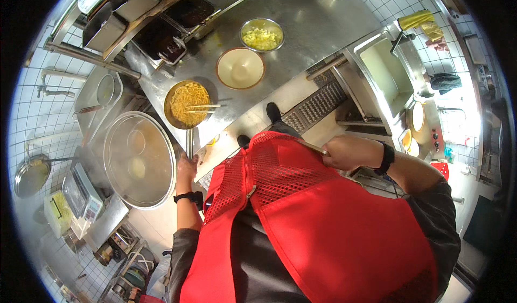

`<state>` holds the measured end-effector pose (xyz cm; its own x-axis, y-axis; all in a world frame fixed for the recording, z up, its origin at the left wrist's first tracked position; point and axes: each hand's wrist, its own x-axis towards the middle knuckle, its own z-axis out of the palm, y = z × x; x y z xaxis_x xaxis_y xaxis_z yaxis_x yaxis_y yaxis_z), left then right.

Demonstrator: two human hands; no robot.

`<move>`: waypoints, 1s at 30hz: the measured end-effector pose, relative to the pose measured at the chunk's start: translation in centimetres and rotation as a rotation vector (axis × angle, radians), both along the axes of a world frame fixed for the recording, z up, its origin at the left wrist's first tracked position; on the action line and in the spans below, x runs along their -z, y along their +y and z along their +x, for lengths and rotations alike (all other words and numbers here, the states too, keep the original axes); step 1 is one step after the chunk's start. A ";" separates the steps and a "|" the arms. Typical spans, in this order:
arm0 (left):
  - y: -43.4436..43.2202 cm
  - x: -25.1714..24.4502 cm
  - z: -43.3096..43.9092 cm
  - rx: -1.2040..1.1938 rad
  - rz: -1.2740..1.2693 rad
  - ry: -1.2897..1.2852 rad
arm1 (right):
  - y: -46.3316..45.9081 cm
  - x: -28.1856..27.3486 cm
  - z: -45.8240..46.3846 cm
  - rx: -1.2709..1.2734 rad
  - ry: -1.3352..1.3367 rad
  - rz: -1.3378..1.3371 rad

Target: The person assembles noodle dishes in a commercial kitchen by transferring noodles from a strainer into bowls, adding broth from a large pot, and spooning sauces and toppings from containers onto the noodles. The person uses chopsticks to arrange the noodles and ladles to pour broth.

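My left hand (188, 169) grips the metal handle of a round pan (168, 115) full of noodles (189, 99). Wooden chopsticks (202, 109) lie in the noodles and stick out over the pan's right side. At waist height on the right, my right hand (347, 152) is closed round a thin utensil (313, 146); its far end is hidden against the red mesh vest, so its kind cannot be told. Beside the pan a cream bowl with a brown rim (240, 68) stands empty on the steel counter (291, 56). Behind it, a steel bowl (276, 23) holds chopped pale-yellow pieces (260, 39).
Left of the pan stands a large round steaming pot (139, 159). Dark sauce trays (155, 40) sit under a shelf with metal containers (135, 4). A sink (385, 70) is on the right. A kitchen scale (83, 194) and part of another person (159, 280) are lower left.
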<state>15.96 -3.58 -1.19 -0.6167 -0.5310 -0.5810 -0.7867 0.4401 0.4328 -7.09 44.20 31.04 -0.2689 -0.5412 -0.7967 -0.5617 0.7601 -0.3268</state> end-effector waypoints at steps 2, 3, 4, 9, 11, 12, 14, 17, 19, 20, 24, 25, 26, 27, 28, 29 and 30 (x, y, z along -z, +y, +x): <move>0.1 -0.5 -0.2 -0.065 0.066 -0.033 | 0.8 -1.0 -1.4 0.059 -0.026 -0.132; 0.4 -0.8 -0.2 0.002 0.022 -0.005 | 1.4 -1.8 -2.3 0.081 -0.033 -0.101; 0.5 -1.1 -0.3 0.051 -0.009 0.024 | 2.1 -2.7 -3.3 0.137 -0.091 -0.171; 1.3 -2.7 -0.5 -0.008 0.039 0.069 | 5.0 -4.0 -7.5 0.530 -0.556 -0.216; 1.4 -3.0 -0.7 0.036 -0.005 0.034 | 4.5 -1.7 -8.8 0.557 -0.634 -0.189; 1.3 -3.0 -0.7 0.021 0.015 0.022 | 4.4 -0.8 -9.1 0.601 -0.675 -0.199; 1.1 -2.8 -0.6 0.060 -0.032 0.011 | 4.8 -0.2 -9.8 0.664 -0.751 -0.206; 0.4 -1.9 -0.2 0.026 -0.003 -0.015 | 5.8 -1.9 -10.4 0.719 -0.912 -0.214; 0.1 -1.0 0.0 0.029 -0.026 -0.069 | 6.3 -4.3 -10.5 0.697 -0.796 -0.135; 0.0 -0.6 0.2 0.040 -0.030 -0.051 | 6.0 -5.2 -10.3 0.668 -0.749 -0.107; -0.5 0.4 0.6 0.036 -0.024 -0.065 | 3.4 -8.8 -10.3 0.418 -0.592 -0.038; -0.6 0.6 0.8 0.027 -0.021 -0.070 | 2.8 -9.9 -10.4 0.327 -0.571 -0.060; -0.8 0.8 0.8 0.042 -0.023 -0.059 | 2.3 -11.2 -10.6 0.232 -0.523 -0.056; -0.9 1.0 0.9 0.044 -0.024 -0.054 | 1.8 -12.2 -10.7 0.153 -0.488 -0.024; -1.0 1.3 1.0 0.037 -0.019 -0.064 | 1.4 -13.1 -10.8 0.078 -0.491 -0.037; -1.1 1.4 1.0 0.045 -0.012 -0.038 | 0.9 -13.6 -10.8 0.003 -0.493 -0.050; -1.2 1.6 1.1 0.048 0.000 -0.028 | 0.7 -14.2 -10.5 -0.058 -0.400 0.062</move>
<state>17.10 -4.75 -2.76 -0.6249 -0.5012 -0.5986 -0.7766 0.4777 0.4107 -17.57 44.88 45.26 0.0983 -0.4938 -0.8640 -0.4422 0.7561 -0.4825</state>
